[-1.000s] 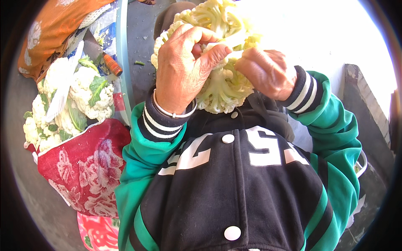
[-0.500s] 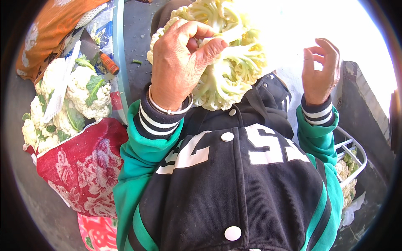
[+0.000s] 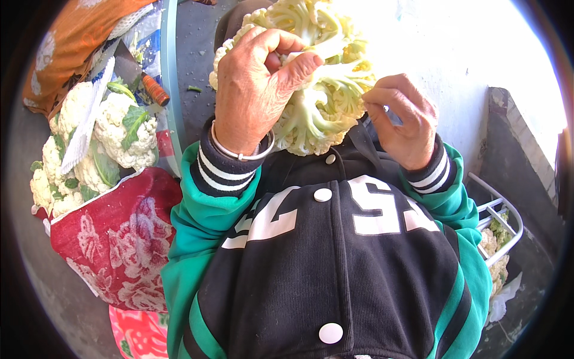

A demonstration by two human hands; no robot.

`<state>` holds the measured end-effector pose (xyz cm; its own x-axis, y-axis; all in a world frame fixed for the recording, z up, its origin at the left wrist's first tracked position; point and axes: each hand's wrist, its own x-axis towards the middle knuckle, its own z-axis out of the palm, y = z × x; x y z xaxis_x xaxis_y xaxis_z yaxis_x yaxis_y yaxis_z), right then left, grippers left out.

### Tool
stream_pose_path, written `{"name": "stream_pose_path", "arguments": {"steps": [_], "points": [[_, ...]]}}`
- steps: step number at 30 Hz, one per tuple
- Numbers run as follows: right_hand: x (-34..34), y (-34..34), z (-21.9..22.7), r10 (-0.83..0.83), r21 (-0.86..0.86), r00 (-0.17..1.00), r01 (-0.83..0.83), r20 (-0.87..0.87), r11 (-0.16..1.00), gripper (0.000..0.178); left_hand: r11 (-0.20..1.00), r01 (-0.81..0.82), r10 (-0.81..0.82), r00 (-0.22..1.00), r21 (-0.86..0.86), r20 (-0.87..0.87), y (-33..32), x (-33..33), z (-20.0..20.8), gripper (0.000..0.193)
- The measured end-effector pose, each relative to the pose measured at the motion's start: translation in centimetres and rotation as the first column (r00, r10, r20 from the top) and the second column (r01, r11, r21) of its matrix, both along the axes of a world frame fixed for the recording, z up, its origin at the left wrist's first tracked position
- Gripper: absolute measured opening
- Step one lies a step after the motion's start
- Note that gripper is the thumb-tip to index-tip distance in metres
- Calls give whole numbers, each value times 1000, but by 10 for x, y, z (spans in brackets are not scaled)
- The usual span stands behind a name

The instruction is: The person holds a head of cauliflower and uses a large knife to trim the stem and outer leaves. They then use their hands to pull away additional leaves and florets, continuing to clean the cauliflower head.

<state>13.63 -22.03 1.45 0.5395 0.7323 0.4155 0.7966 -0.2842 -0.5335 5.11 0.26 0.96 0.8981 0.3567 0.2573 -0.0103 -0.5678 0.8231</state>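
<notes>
A large, pale cauliflower head [image 3: 323, 113] with its stem side up sits over my lap, near the top of the view. My left hand [image 3: 254, 84] holds it from the left, the fingers and thumb closed at its central stem. At its right edge is my right hand [image 3: 403, 116], fingers curled and the fingertips drawn together by the outer florets. Whatever may be between those fingertips is too small to make out. A white bangle circles my left wrist.
To the left, several cauliflower heads [image 3: 128, 131] with green leaves lie above a red floral cloth [image 3: 119, 233]. A knife with an orange handle [image 3: 155, 90] rests near them. An orange cloth [image 3: 66, 54] is at upper left. A white rack [image 3: 508, 230] with cauliflower stands at right.
My right hand has moved left, from out at the right to the cauliflower's right edge. My left hand keeps its hold with hardly any movement.
</notes>
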Motion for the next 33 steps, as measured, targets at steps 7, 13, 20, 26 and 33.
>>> {"name": "stream_pose_path", "arguments": {"steps": [7, 13, 20, 26, 33], "points": [[-3, 1, -6, 11, -4, 999, -11, -53, 1000, 16, 1000, -2, 2, 1000, 8, 3, -1, 0, 2, 34], [-2, 1, -7, 45, -6, 999, -45, -22, 999, 15, 1000, 6, -6, 1000, 9, 7, -1, 0, 1, 33], [-1, -1, -7, 54, 17, 989, -52, -138, 999, 13, 1000, 12, -12, 1000, 20, 3, -3, 0, 2, 33], [6, -17, -10, -163, 206, 860, 293, -483, 934, 9, 1000, -1, 1, 1000, 8, 3, -3, -1, 3, 31], [23, -31, -24, -444, 239, 811, 551, -382, 800, 15, 994, 11, -1, 996, -111, 90, -4, -5, -2, 21]]}}
